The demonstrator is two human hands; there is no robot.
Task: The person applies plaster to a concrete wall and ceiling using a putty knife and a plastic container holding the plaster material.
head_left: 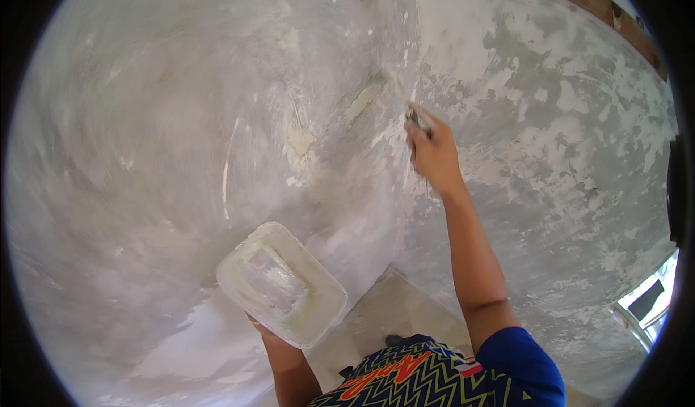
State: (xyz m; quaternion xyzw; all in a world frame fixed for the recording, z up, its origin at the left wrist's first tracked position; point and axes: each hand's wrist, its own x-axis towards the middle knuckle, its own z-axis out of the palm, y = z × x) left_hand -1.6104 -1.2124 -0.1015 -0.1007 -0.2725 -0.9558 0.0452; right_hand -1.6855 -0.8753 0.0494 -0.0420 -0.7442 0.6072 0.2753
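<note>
My right hand (436, 157) is raised to the wall near the corner, its fingers closed round a putty knife (413, 115), of which only a small dark part shows. The blade is blurred and hard to make out. To the left of it, a damp-looking streak of plaster (364, 100) lies on the wall. Lower down, my left hand (259, 325) supports a white, round-cornered tray (324, 291) from below. Plaster is smeared over the tray's raised middle. Most of the left hand's fingers are hidden under it.
Two grey, patchy plastered walls meet at a corner (407, 190), with the right wall (550, 139) more blotched. Pale floor (405, 309) shows below the corner. A brown beam-like edge (601, 9) runs along the upper right, and a bright opening (655, 298) lies at lower right.
</note>
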